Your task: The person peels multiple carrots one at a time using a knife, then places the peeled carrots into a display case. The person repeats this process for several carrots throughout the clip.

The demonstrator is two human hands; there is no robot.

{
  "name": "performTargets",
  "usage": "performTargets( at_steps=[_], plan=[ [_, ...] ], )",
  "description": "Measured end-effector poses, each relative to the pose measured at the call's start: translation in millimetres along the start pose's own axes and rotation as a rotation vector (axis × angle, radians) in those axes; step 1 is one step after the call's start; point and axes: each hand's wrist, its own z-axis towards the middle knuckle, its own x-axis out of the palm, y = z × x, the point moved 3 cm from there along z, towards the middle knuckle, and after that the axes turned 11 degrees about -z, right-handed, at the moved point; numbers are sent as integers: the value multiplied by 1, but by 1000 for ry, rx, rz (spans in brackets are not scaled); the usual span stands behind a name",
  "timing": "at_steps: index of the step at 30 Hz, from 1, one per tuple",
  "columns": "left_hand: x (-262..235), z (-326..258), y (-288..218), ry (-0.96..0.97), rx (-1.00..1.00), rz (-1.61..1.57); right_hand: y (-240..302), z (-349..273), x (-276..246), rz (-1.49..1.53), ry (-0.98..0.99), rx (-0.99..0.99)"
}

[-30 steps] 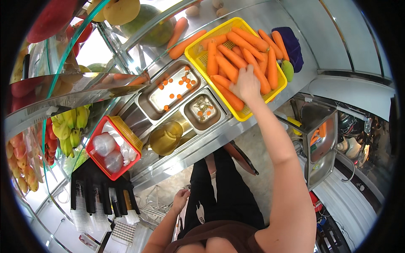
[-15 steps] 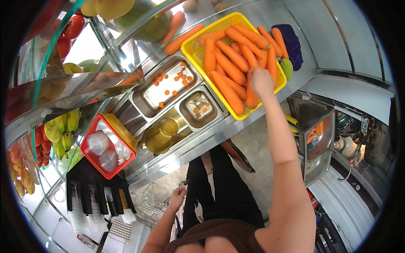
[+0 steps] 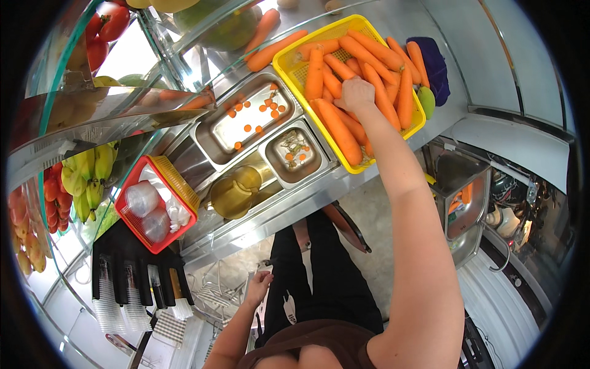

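My right hand reaches up into a yellow basket piled with several whole carrots; its fingers are curled on a carrot in the middle of the pile. My left hand hangs low beside my body, fingers loosely apart and holding nothing. Left of the basket, a large steel pan holds carrot slices in water, and a smaller steel pan holds a few bits.
A red basket of lidded plastic cups sits left, a yellow-green jug beside it. Bananas, tomatoes and other fruit lie behind curved glass. A purple cloth and a green fruit lie right of the yellow basket. A steel machine stands right.
My right hand has shifted within the yellow basket toward the middle of the carrot pile and curled on a carrot. My left hand has stayed low at my side.
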Motion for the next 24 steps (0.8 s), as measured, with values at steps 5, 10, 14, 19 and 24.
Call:
performTargets(
  at_steps=[5,10,14,19,24],
  plan=[
    [5,-10,-6,-27,14,-40,-30,-36,-18,626,-99,-11],
    [24,-12,-53,15,186,-113,-56,-113,-21,2015,549,-193],
    [53,-29,-133,94,509,-189,-30,-168,-25,2307,870,-497],
    [70,-130,-249,-33,1163,112,25,-244,-72,2175,1083,-611],
    [51,-231,-287,-275,1688,756,79,-295,-123,2065,1171,-612]
  ],
)
